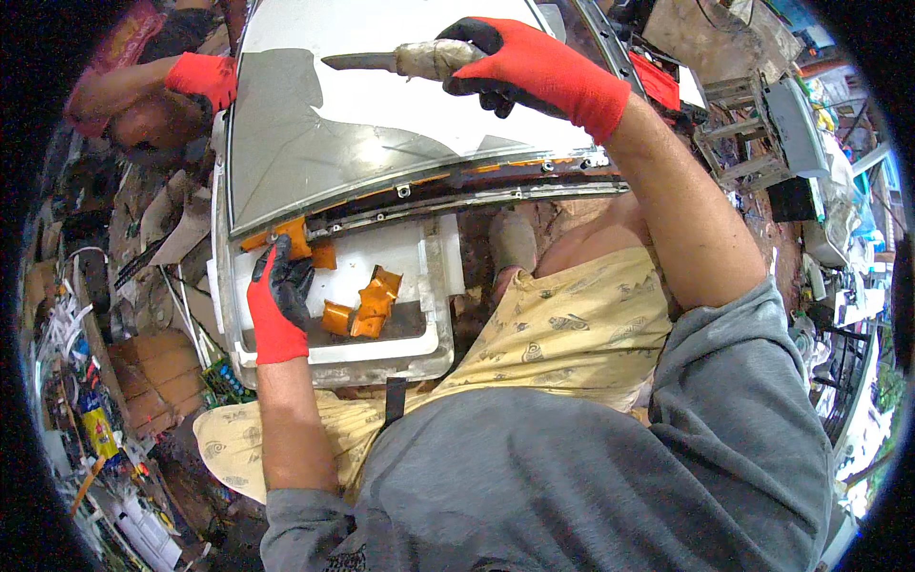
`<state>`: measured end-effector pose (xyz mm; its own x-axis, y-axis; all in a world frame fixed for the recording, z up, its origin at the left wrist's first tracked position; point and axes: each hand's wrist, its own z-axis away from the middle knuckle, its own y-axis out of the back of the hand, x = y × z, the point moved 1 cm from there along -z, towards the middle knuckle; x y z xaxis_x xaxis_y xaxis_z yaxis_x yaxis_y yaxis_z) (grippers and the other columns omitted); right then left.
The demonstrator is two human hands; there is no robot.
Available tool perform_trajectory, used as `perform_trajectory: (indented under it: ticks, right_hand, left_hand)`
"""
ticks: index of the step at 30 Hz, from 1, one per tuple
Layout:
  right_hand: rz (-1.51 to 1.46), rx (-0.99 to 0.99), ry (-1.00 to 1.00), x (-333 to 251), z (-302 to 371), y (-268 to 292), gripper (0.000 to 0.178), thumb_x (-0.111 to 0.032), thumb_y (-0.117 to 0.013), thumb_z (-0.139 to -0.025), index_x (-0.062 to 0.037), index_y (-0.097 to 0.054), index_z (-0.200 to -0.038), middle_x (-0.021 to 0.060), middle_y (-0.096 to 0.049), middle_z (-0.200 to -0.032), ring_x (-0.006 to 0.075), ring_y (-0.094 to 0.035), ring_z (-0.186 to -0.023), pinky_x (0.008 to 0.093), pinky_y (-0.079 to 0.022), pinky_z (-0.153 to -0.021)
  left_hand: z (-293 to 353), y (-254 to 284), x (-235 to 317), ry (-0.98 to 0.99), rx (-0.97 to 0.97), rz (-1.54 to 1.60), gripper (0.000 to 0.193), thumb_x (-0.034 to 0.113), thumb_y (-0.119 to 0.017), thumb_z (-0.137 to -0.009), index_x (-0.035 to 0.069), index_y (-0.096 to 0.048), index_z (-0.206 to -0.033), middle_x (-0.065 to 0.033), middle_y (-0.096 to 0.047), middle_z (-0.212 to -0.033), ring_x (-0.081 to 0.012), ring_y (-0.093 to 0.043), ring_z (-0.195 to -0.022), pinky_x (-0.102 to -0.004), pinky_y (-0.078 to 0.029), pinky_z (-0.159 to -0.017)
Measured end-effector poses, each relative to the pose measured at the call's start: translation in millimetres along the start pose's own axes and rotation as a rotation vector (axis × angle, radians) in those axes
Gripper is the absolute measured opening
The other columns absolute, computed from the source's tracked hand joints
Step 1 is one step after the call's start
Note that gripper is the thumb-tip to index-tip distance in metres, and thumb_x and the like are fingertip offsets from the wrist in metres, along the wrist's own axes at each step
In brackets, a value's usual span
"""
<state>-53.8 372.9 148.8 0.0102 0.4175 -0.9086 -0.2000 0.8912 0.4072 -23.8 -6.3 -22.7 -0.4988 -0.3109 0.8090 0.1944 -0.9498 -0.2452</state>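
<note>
My right hand (534, 71), in a red glove with black palm and fingers, grips a knife (360, 61) by its wrapped handle. Its blade points left above a large flat screen panel (276, 162). Grey film covers part of the panel, and a jagged edge borders the white area. At the panel's near left edge, my gloved left hand (281, 300) has its fingers closed at an orange flexible film strip (294, 234). Several loose orange film pieces (375, 303) lie just right of that hand, on a white, dirty plastic casing (434, 355) beneath the panel.
Another person's red-gloved hand (205, 78) rests at the panel's far left edge. A metal strip (438, 202) runs along the panel's near side. Scrap and a green circuit board (226, 381) lie to the left. A grey stool-like frame (753, 129) stands to the right among clutter.
</note>
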Motion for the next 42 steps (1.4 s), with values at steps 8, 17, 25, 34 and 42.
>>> perform_trajectory:
  ticks: [8,17,25,34,42]
  right_hand:
    - [0.052,0.019,-0.007,-3.5,2.3,-2.8,0.041,-0.014,-0.066,-0.085,-0.0044,-0.057,-0.124,0.0036,-0.066,-0.083,0.0065,-0.052,-0.052,0.0232,-0.043,-0.046]
    - [0.187,-0.083,0.059,-6.1,-6.4,-22.2,0.033,-0.024,-0.068,-0.083,-0.0097,-0.065,-0.112,0.0012,-0.065,-0.077,0.0107,-0.056,-0.06,0.0276,-0.047,-0.055]
    - [0.499,-0.296,0.135,-38.0,1.8,-72.8,0.041,-0.026,-0.065,-0.079,-0.0075,-0.063,-0.115,0.0192,-0.069,-0.103,0.0352,-0.066,-0.097,0.0408,-0.052,-0.086]
    - [0.548,-0.426,0.022,-39.8,-10.7,-103.8,0.048,-0.006,-0.071,-0.075,-0.0053,-0.06,-0.122,0.0163,-0.069,-0.097,0.0255,-0.069,-0.088,0.034,-0.053,-0.081]
    - [0.629,-0.37,0.107,-34.6,-35.4,-105.5,0.037,-0.019,-0.071,-0.077,-0.0095,-0.064,-0.112,0.0159,-0.069,-0.093,0.0339,-0.068,-0.086,0.0403,-0.053,-0.076]
  left_hand:
    - [-1.9,2.1,-3.8,-0.003,0.018,0.07,0.03,0.022,-0.075,-0.084,0.011,-0.065,-0.111,-0.0089,-0.067,-0.097,-0.0233,-0.065,-0.085,-0.0374,-0.052,-0.085]
    - [-3.3,-2.5,-7.6,0.064,0.039,0.121,0.036,0.023,-0.075,-0.084,0.008,-0.061,-0.113,-0.0077,-0.065,-0.097,-0.0246,-0.064,-0.081,-0.0342,-0.055,-0.076]
    - [2.9,-8.4,-8.0,0.028,-0.044,0.176,0.025,0.021,-0.071,-0.089,0.008,-0.062,-0.109,-0.0052,-0.065,-0.093,-0.0206,-0.065,-0.081,-0.0344,-0.055,-0.077]
    - [14.5,-20.7,-1.7,0.13,0.048,0.239,0.018,0.024,-0.07,-0.089,0.008,-0.066,-0.098,-0.0043,-0.064,-0.084,-0.0166,-0.062,-0.076,-0.031,-0.055,-0.072]
    - [17.2,-26.9,9.7,0.109,0.078,0.333,0.012,0.012,-0.072,-0.087,0.005,-0.066,-0.095,-0.0042,-0.065,-0.084,-0.015,-0.063,-0.073,-0.0295,-0.054,-0.069]
